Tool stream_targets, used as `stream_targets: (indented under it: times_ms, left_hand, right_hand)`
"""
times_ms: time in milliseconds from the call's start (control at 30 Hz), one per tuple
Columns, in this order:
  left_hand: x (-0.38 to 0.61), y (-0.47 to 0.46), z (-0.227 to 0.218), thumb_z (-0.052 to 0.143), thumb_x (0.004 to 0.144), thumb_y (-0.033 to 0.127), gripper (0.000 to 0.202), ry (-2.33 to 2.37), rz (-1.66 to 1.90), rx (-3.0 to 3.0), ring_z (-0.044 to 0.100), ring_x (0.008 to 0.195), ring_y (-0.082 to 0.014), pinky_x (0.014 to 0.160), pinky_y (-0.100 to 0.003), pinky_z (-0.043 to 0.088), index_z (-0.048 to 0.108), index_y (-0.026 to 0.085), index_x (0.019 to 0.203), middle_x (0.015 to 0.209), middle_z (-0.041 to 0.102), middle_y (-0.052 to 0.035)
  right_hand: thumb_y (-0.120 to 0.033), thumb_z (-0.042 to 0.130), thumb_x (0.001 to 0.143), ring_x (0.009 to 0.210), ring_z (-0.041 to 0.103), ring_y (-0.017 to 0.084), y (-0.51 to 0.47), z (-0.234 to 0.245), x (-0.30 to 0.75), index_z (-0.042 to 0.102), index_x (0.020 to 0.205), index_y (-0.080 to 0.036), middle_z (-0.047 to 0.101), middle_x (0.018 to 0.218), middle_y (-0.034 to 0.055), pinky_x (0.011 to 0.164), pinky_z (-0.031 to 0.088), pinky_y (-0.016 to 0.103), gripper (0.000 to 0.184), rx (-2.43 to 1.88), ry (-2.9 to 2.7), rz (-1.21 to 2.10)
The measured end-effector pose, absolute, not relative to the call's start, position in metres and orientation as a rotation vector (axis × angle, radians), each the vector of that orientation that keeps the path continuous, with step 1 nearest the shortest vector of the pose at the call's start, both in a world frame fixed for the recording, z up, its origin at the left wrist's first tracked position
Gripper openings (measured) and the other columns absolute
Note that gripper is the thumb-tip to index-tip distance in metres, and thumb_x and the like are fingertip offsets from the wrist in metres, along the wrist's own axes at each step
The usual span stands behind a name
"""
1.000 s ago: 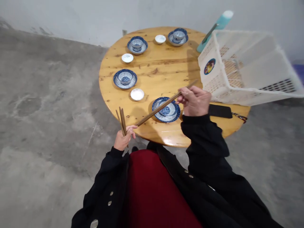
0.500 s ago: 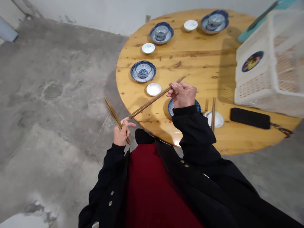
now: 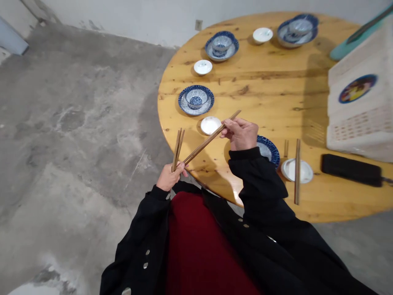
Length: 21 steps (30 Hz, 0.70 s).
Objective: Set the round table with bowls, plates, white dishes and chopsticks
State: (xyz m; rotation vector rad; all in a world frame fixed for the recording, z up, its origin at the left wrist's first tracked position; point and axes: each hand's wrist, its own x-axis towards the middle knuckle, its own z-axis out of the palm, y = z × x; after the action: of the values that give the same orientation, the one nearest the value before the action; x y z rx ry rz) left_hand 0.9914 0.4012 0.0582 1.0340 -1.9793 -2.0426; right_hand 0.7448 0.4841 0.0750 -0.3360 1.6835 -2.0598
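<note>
My left hand, near the table's front left edge, is closed round a few wooden chopsticks that point up and away from me. My right hand pinches the upper part of other chopsticks, held slanting over the table. Their lower end meets the fingers of my left hand. Just beyond them sits a small white dish. A blue-and-white plate is partly hidden behind my right hand and sleeve. Right of it, a pair of chopsticks rests across another white dish.
The round wooden table bears blue-and-white plates with bowls, one nearby, and more small white dishes along its far side. A white plastic basket and a black phone occupy the right. Concrete floor lies left.
My left hand has turned and moved right, so its chopsticks now point upward rather than up-left. The right hand's chopsticks now touch the left fingers lower down. The view has shifted left.
</note>
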Motion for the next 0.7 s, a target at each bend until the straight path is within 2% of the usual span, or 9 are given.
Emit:
stream_targets:
  times_ms: [133, 233, 333, 500, 700]
  left_hand:
    - [0.981, 0.379, 0.050, 0.061, 0.082, 0.061, 0.048, -1.868, -2.346, 1.022, 0.033, 0.038, -0.0042, 0.040, -0.021, 0.020, 0.065, 0.013, 0.079, 0.052, 0.053, 0.0029]
    - [0.969, 0.357, 0.045, 0.062, 0.082, 0.060, 0.046, -1.918, -2.435, 1.022, 0.032, 0.039, -0.0044, 0.041, -0.021, 0.020, 0.064, 0.014, 0.076, 0.051, 0.049, 0.0041]
    - [0.956, 0.336, 0.039, 0.061, 0.083, 0.058, 0.045, -2.043, -2.410, 1.004, 0.034, 0.042, -0.0058, 0.042, -0.021, 0.021, 0.063, 0.014, 0.074, 0.051, 0.049, 0.0035]
    - [0.932, 0.313, 0.026, 0.058, 0.085, 0.057, 0.043, -2.141, -2.352, 0.918, 0.034, 0.043, -0.0067, 0.045, -0.022, 0.026, 0.063, 0.015, 0.075, 0.052, 0.048, 0.0041]
    - [0.906, 0.299, 0.020, 0.054, 0.089, 0.051, 0.039, -2.332, -2.174, 0.777, 0.040, 0.048, -0.0091, 0.051, -0.023, 0.031, 0.062, 0.016, 0.074, 0.053, 0.050, 0.0031]
  right_hand:
    - [-0.038, 0.082, 0.064, 0.041, 0.049, 0.006, 0.471, 0.048, 0.739, 0.060, 0.065, -0.017, 0.056, 0.051, -0.0049, 0.040, 0.048, 0.019, 0.031, -0.129, 1.706, -2.091]
    - [-0.038, 0.084, 0.059, 0.043, 0.048, 0.005, 0.465, 0.033, 0.743, 0.058, 0.062, -0.017, 0.054, 0.050, -0.0054, 0.041, 0.044, 0.017, 0.034, 0.079, 1.701, -2.134]
    - [-0.040, 0.085, 0.057, 0.043, 0.047, 0.005, 0.457, 0.025, 0.757, 0.058, 0.063, -0.017, 0.053, 0.049, -0.0057, 0.042, 0.043, 0.017, 0.036, 0.223, 1.722, -2.106]
    - [-0.049, 0.081, 0.061, 0.041, 0.047, 0.007, 0.434, 0.023, 0.793, 0.060, 0.064, -0.018, 0.054, 0.048, -0.0044, 0.041, 0.045, 0.021, 0.038, 0.247, 1.760, -1.994]
    - [-0.049, 0.078, 0.063, 0.043, 0.052, 0.010, 0.411, 0.030, 0.795, 0.061, 0.067, -0.017, 0.057, 0.049, -0.0030, 0.042, 0.048, 0.023, 0.036, 0.346, 1.901, -1.952]
